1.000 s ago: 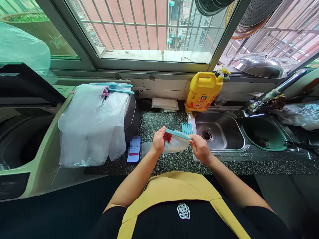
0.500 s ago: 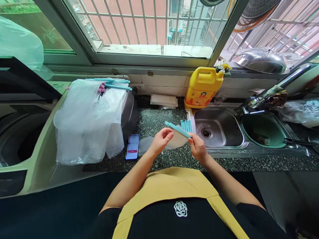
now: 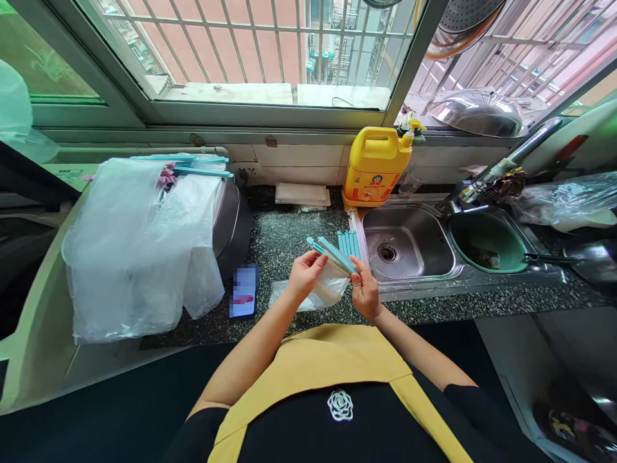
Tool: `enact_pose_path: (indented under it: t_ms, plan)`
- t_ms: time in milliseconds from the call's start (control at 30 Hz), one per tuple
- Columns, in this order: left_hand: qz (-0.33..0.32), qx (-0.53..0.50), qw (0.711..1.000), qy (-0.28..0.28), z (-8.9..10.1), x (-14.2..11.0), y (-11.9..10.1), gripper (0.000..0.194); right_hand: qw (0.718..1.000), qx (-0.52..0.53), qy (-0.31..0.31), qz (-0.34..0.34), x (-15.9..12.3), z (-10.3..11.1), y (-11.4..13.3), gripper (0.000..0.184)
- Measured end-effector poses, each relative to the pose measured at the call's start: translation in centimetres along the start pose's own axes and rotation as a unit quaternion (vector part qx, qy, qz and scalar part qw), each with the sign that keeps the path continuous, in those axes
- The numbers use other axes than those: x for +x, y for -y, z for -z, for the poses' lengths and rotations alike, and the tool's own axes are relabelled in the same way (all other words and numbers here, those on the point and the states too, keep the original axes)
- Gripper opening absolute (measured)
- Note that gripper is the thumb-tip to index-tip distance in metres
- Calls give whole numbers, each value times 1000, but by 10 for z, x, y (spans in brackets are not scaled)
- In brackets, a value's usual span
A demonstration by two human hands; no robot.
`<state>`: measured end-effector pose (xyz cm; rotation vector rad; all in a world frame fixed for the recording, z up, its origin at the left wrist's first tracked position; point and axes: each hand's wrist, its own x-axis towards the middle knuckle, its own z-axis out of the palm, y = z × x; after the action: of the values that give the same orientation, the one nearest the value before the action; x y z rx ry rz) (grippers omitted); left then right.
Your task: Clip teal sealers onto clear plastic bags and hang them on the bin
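Observation:
A long light-blue bag sealing clip (image 3: 336,254) is spread into two narrow bars that part toward the left end. My right hand (image 3: 365,290) pinches it at its right end. Closed fingers of my left hand (image 3: 307,274) grip the lower bar near the other end. Below the clip, between my hands, lies a clear plastic bag (image 3: 326,292), partly hidden by my left hand. Several more blue clips (image 3: 348,243) lie side by side on the counter just beyond my right hand, next to the sink.
Stacked clear bags (image 3: 130,257) with blue clips cover a dark case at left. A phone (image 3: 243,290) lies near my left forearm. A yellow jug (image 3: 375,168) stands behind the steel sink (image 3: 409,241); a green basin (image 3: 486,241) sits at right.
The clip, a single closed bar before, now shows two bars apart. The bag beneath it has shifted and shows more below my hands. The view has turned slightly right.

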<state>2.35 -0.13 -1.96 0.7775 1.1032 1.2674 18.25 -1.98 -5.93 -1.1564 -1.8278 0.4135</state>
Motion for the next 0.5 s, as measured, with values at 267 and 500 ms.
enact_pose_path:
  t_ms: [267, 500]
  plan:
    - [24, 0, 1000, 1, -4, 11, 7, 28, 997, 22, -24, -63, -6, -4, -5, 40]
    - [-24, 166, 985, 45, 23, 13, -4, 44, 977, 101, -67, -177, -1, -3, -23, 40]
